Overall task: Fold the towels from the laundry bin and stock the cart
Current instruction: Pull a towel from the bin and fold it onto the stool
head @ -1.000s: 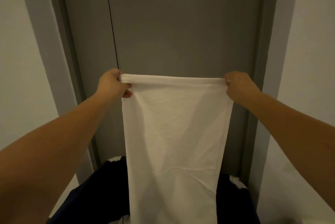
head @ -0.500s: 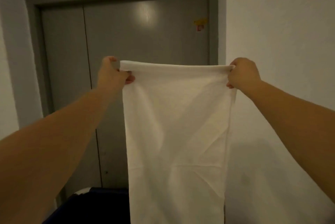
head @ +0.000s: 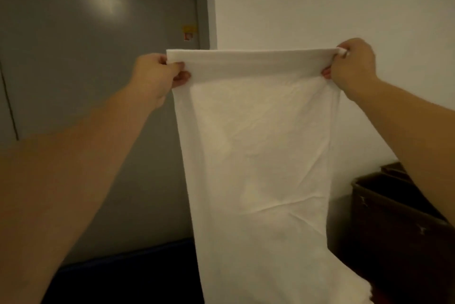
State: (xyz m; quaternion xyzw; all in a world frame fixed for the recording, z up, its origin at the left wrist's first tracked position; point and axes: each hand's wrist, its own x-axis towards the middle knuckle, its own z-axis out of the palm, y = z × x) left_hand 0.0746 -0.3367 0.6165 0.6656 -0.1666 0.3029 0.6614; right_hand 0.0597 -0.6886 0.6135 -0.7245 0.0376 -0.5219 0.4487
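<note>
Left hand [head: 157,74] and right hand [head: 350,63] pinch the white towel's [head: 256,146] top corners, stretched taut; door sticker [head: 188,33], yellow and red, unreadable.

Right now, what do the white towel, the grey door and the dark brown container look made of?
The towel: thin matt cloth, probably cotton; it hangs limp and creased. The door: smooth grey, semi-gloss, perhaps painted metal; it carries a soft glare. The container: rigid, likely plastic; pale scuffs mark its wall, though the light is dim.
</note>
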